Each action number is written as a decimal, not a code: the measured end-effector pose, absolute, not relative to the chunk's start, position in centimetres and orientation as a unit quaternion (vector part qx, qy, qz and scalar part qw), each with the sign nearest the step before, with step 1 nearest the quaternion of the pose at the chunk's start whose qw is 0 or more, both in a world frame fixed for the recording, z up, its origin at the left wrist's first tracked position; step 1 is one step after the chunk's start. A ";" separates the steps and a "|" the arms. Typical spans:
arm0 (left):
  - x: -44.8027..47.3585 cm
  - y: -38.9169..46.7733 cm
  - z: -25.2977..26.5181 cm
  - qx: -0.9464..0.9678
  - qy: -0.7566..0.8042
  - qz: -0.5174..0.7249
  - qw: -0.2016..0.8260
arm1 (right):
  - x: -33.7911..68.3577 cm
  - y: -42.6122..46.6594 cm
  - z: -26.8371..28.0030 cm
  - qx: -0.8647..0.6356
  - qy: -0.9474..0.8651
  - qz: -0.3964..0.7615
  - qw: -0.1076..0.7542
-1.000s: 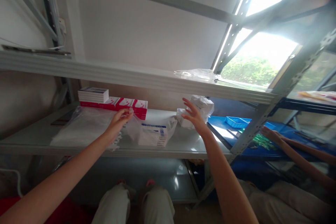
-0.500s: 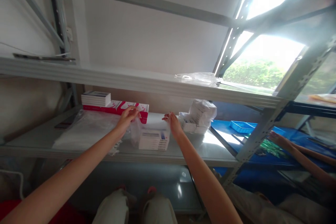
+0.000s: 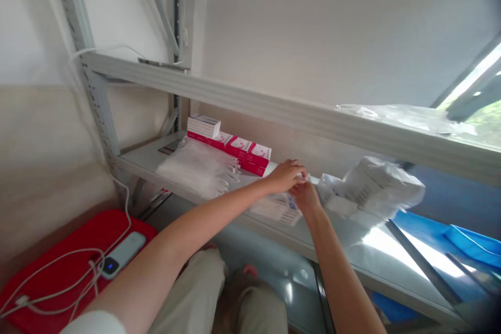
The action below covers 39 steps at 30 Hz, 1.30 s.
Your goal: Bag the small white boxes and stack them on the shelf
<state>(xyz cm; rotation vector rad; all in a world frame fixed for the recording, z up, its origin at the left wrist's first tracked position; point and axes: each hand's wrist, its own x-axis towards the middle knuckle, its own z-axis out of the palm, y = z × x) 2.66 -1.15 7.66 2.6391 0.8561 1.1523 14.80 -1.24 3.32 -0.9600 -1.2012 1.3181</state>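
Note:
My left hand [image 3: 287, 175] and my right hand [image 3: 306, 198] meet above the lower shelf, fingers closed on the top of a clear plastic bag. Below them lies a stack of small white boxes [image 3: 288, 216], with the clear film of the plastic bag [image 3: 268, 206] over its left part. Exactly how the fingers pinch the film is hidden. Left of my hands is a pile of flat clear bags [image 3: 195, 167]. Behind that pile stands a row of red-and-white boxes [image 3: 250, 155], with thin white boxes [image 3: 203, 126] stacked at its far end.
To the right sit bagged white boxes [image 3: 381, 188]. The upper shelf's edge [image 3: 274, 102] crosses above my hands, with loose clear plastic [image 3: 407, 117] on it. At lower left, a power bank [image 3: 123, 254] with white cables lies on a red stool [image 3: 50, 255].
My hands have come together over the white boxes; before, they were apart at either side of the bag. The view has swung left, bringing the red stool into sight.

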 end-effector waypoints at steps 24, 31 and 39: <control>-3.3 -1.4 7.1 0.899 0.337 0.276 -0.049 | 13.3 -3.5 3.1 -0.426 -0.606 0.420 0.524; -2.1 -2.2 7.3 0.834 0.378 0.395 0.076 | 14.2 -3.7 2.7 -0.422 -0.544 0.456 0.563; -0.5 -1.1 3.0 0.804 0.346 0.397 0.277 | 14.7 -3.7 2.0 -0.394 -0.615 0.399 0.554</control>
